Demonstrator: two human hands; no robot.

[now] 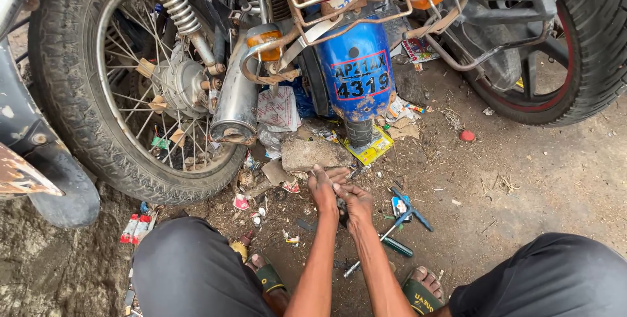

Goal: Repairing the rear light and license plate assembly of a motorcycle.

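Bare, oil-dark ground (pixel 522 180) fills the lower and right parts of the frame, strewn with wrappers, scraps of paper and small debris. Across the top stand motorcycles, all cut off by the frame edge: a spoked rear wheel (pixel 130 75) at upper left with a chrome exhaust pipe (pixel 236 95) beside it, a blue rear mudguard (pixel 356 69) with a number plate at top centre, and part of a second tyre (pixel 581 49) at upper right. At the far left only a dark, rusted mudguard edge (pixel 26 160) shows.

Low in the centre, the left hand (pixel 323 190) and the right hand (pixel 356 203) meet, fingers closed together around a small dark part (pixel 341 207). That part is almost wholly covered by the fingers, so its shape and kind cannot be made out; it sits between the two hands, pinched by both, just above the ground. Which hand carries more of the grip cannot be told.

Just right of the hands lie a blue-handled tool (pixel 408 207) and a green-handled screwdriver (pixel 395 245), near but not touched. A flat grey stone (pixel 313 154) lies just above the hands, under the mudguard. Both knees (pixel 189 265) in dark trousers fill the bottom corners, and sandalled feet (pixel 421 287) peek out beneath the forearms, partly hidden.
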